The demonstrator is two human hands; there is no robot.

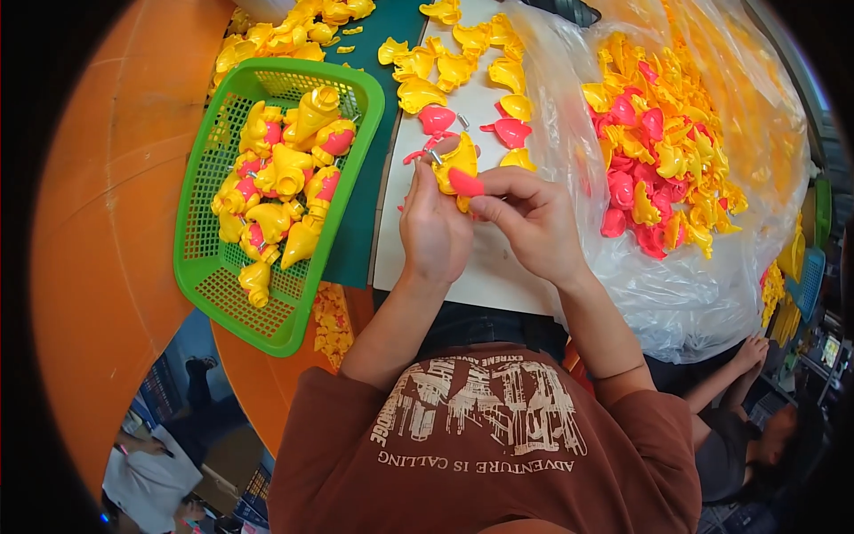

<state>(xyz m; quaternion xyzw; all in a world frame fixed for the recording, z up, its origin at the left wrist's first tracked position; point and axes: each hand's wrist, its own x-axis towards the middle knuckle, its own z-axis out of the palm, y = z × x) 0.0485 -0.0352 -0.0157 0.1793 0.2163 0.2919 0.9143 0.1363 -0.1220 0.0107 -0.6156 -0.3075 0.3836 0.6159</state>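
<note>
My left hand (434, 233) is closed on a yellow plastic toy shell (461, 153), with a small metal piece (435, 157) at its left side. Thumb and fingertips of my right hand (538, 227) pinch a small pink plastic part (465, 182) that lies against the shell. Both hands meet over a white board (498, 280). Just beyond them are loose pink shells (511, 133), a little metal cylinder (463, 120) and rows of curved yellow shells (454, 71). My fingers partly hide the shell's lower end.
To the left, a green basket (369, 147) holds several assembled yellow-and-pink figures (289, 169). On the right, clear plastic sheeting (658, 298) lies under a heap of yellow and pink shells (654, 178). More yellow pieces (285, 36) lie beyond the basket. Another person (752, 427) sits at the right.
</note>
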